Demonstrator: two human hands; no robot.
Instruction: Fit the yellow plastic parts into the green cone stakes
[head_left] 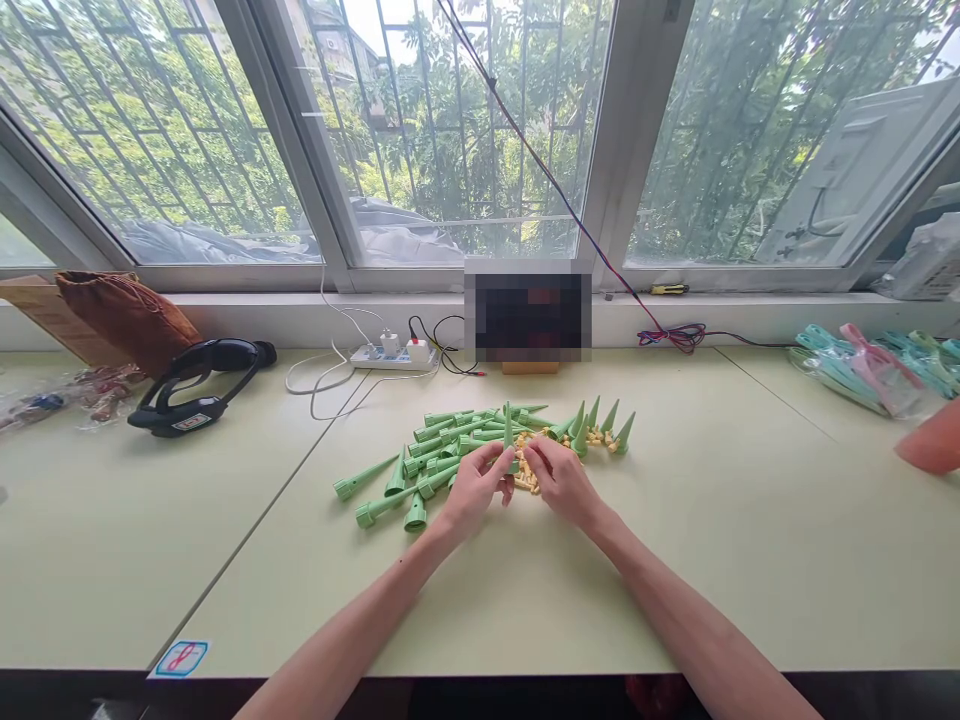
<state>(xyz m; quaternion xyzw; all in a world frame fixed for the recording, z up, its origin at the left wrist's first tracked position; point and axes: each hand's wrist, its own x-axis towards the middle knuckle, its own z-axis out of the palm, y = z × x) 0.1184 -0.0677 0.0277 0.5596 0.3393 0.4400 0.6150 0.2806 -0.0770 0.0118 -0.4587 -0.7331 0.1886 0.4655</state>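
My left hand (pixel 477 484) is closed around a green plant watering spike (pixel 508 422), its point upward. Close by on the right, the fingers of my right hand (pixel 561 480) are pinched together near that spike; what they hold is hidden. Under and between the hands lies a pile of small yellow valve pieces (pixel 531 482), partly covered. Many loose green watering spikes (pixel 431 450) are heaped to the left and behind. To the right stand several green spikes (pixel 622 432) point up, with yellow pieces at their bases.
Behind the spikes, a blurred dark screen (pixel 532 315) stands on a table (pixel 712 560). A power strip (pixel 394 355) with cables, black headphones (pixel 199 385) and a brown pouch (pixel 127 315) are at left. Bagged coloured straps (pixel 862 365) and an orange object (pixel 930 440) lie at right.
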